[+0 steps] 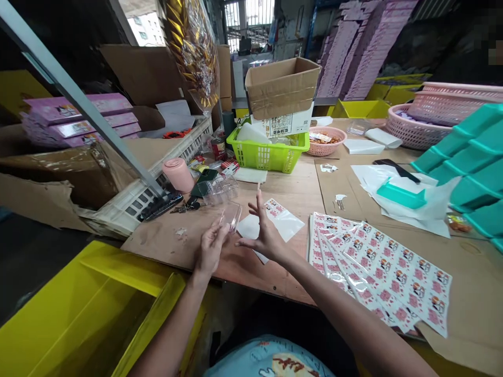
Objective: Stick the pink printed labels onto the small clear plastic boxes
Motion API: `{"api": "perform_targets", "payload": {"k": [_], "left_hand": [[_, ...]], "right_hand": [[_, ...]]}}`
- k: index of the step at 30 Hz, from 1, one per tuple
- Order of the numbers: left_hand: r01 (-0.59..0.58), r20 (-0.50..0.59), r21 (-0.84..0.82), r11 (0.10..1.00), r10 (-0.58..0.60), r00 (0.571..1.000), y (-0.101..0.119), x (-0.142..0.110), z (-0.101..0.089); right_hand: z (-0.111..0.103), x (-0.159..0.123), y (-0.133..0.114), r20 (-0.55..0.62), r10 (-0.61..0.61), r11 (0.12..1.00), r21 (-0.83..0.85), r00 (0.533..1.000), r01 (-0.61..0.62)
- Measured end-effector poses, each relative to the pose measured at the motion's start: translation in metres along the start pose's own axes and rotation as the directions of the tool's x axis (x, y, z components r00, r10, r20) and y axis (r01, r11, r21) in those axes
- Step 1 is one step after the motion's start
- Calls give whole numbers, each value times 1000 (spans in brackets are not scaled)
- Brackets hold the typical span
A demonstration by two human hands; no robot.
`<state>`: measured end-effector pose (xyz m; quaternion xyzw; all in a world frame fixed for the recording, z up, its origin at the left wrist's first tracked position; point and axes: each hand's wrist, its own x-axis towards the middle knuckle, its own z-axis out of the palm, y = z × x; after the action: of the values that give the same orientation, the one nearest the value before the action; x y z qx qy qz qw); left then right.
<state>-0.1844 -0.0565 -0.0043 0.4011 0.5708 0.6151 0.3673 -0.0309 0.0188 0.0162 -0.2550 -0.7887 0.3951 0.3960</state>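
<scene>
My left hand (212,243) grips a small clear plastic case (231,214) at its near end, above the front of the table. To its right, my right hand (265,235) is open, thumb stretched toward the case and fingers spread upward. A small pale shape shows at the raised fingertip; I cannot tell what it is. Under and behind my right hand lies a white backing sheet (291,225) with a few printed stickers (274,207) left on it. Further back, near the left hand, is a clear plastic tray (220,189).
Sticker sheets (377,262) fan out at the right. A pink cup (178,175), keys (184,206) and a green basket (271,154) stand behind. Teal bins (471,162) rise at the far right. A yellow box (98,309) sits below the table's left edge.
</scene>
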Motion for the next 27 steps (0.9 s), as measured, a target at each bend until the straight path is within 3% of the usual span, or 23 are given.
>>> {"api": "perform_targets", "payload": {"k": [2, 3, 6, 7, 8, 10, 12, 14, 16, 17, 18, 20, 21, 23, 25, 27], "left_hand": [[123, 142, -248, 961, -89, 986, 12, -11, 13], [141, 182, -296, 945, -90, 979, 19, -14, 18], [77, 165, -243, 967, -37, 986, 33, -14, 26], [108, 198, -215, 971, -65, 978, 34, -11, 27], [179, 258, -208, 962, -123, 958, 35, -8, 29], [378, 408, -258, 889, -254, 877, 34, -4, 35], [495, 466, -362, 790, -307, 830, 32, -4, 44], [503, 442, -465, 729, -301, 845, 31, -9, 55], [491, 427, -525, 695, -284, 859, 32, -17, 66], [483, 422, -544, 686, -273, 864, 32, -21, 72], [478, 426, -552, 683, -262, 866, 33, -24, 77], [458, 423, -560, 690, -236, 875, 34, -31, 86], [446, 417, -560, 698, -227, 880, 34, -34, 90], [428, 408, -557, 712, -215, 887, 34, -38, 97], [423, 401, -554, 717, -216, 891, 34, -41, 103], [423, 396, -550, 720, -221, 891, 35, -44, 107]], "right_hand": [[-5, -1, -2, -9, -46, 999, -2, 999, 46], [-11, -2, -3, 5, -68, 998, -17, 998, 68], [-40, -5, -8, 168, -132, 984, -96, 977, 150], [-50, -6, -9, 248, -149, 977, -113, 957, 182], [-61, -7, -11, 318, -162, 970, -121, 934, 210], [-79, -10, -15, 380, -171, 961, -141, 909, 239], [-92, -18, -23, 315, -152, 959, -184, 937, 218], [-101, -32, -36, 137, -93, 979, -166, 986, 116], [-102, -52, -51, -4, 25, 996, 83, 1000, -25], [-100, -63, -58, -2, 100, 953, 288, 995, -95], [-96, -74, -64, 51, 162, 853, 495, 986, -165], [-86, -95, -73, 206, 205, 550, 785, 957, -287], [-80, -104, -75, 260, 205, 404, 855, 944, -323], [-72, -118, -75, 295, 210, 195, 921, 932, -336], [-68, -128, -73, 292, 216, 73, 947, 932, -314], [-68, -134, -70, 285, 219, 5, 956, 933, -294]]}}
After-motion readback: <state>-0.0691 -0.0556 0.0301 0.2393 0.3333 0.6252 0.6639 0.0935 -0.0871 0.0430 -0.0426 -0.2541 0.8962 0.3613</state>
